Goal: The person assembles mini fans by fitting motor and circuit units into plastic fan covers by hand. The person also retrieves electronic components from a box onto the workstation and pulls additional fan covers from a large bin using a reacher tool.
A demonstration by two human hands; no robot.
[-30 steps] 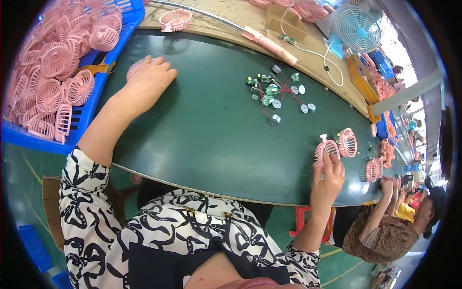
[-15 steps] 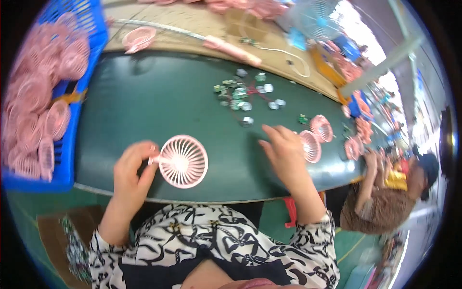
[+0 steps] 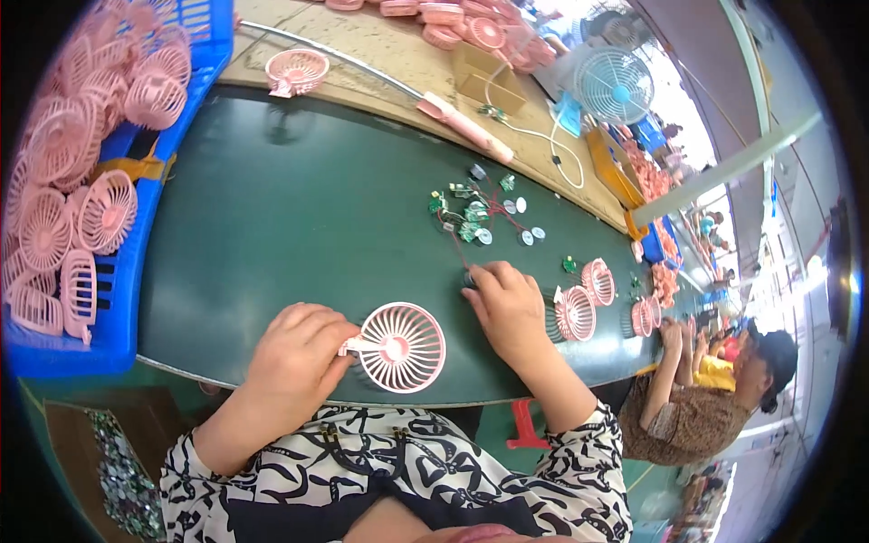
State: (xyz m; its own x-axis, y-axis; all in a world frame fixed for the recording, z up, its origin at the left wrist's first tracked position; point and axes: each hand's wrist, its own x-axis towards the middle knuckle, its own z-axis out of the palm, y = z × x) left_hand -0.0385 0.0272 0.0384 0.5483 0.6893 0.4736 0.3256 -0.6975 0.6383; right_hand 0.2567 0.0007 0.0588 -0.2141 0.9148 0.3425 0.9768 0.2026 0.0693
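My left hand (image 3: pixel 306 355) pinches the short neck of a pink slatted fan cover (image 3: pixel 421 364), its round bowl facing up near the table's front edge. To the right of it, my right hand (image 3: pixel 510 308) has thumb and fingers closed on a small round motor (image 3: pixel 468 280) at the end of a thin wire. That wire leads up to a tangle of green circuit boards (image 3: pixel 472 214) with red wires and several small round silvery motors. Part of the held motor is hidden by my fingertips. More pink fan covers (image 3: pixel 577 314) stand on the table just right of my right hand.
At left a blue crate (image 3: pixel 195 109) holds many pink fan covers. Along the far wooden ledge (image 3: pixel 362 45) lie a pink handle (image 3: pixel 466 127), another cover (image 3: pixel 297 71) and a white cable. A co-worker (image 3: pixel 688 398) sits at right. A box (image 3: pixel 68 434) stands below left.
My left hand has shifted right with the fan cover. My right hand has moved slightly left and down, closing its spread fingers on a motor. The whole view has shifted a little.
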